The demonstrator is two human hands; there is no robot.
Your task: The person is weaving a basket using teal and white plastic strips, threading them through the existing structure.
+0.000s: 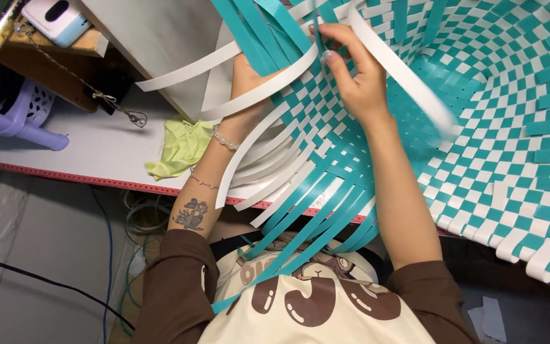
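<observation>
Watching the head cam: I see a big woven basket (517,127) of teal and white plastic strips, lying on its side over the near edge of the table (90,153), open weave end toward the person's chest.

Risks as I judge them: loose teal strips (313,223) hang off the table edge w/ nothing pinning them, so a tug on one could slacken the checker rows already set. The long white strip (408,70) is blurred, prob. moving, and could slip out of its slot if grip gives. Loose white strips (268,165) fan under the left forearm and could snag on the bracelets.

Right hand (351,70): fingers curled, thumb and index tips pinched on a thin teal strip (316,28) near the top of the weave; other fingers rest on the woven surface. Left hand (249,76): mostly hidden behind strips, palm against the weave from the far side; can't tell if its fingers are closed or what they hold.

Also on the table: yellow-green cloth (176,150) near the left wrist, chain (65,70) toward the far left corner
</observation>
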